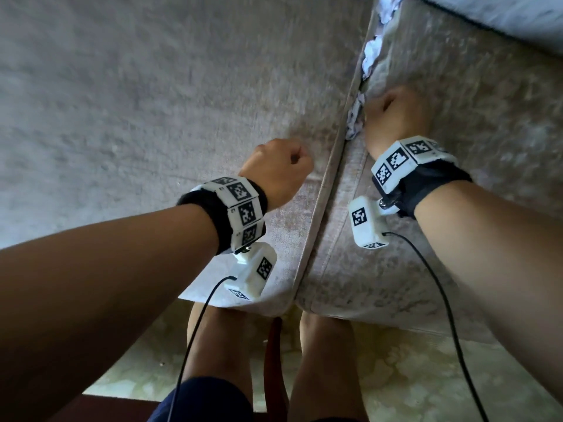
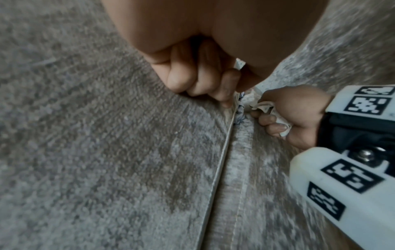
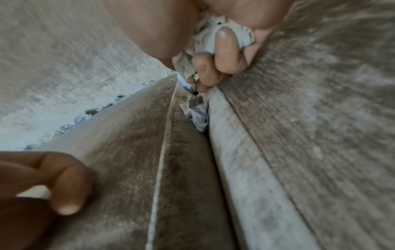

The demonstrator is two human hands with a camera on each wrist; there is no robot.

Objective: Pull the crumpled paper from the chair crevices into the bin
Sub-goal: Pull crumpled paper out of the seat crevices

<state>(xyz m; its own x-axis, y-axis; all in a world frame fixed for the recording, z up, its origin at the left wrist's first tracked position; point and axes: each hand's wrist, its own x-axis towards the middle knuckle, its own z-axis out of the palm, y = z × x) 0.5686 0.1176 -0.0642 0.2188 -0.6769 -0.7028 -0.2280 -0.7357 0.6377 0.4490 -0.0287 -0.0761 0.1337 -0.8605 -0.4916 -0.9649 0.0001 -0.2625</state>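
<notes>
Crumpled white paper is wedged in the crevice between the grey seat cushion and the armrest. My right hand grips a wad of this paper right at the crevice, and one crumpled end still sits in the gap below my fingers. More paper is stuck further along the same gap. My left hand rests as a fist on the seat beside the seam, with a small white scrap showing inside it. No bin is in view.
Several more paper scraps line the gap along the seat back. A pale cushion lies at the top right. My bare legs stand on a light marbled floor at the seat's front edge.
</notes>
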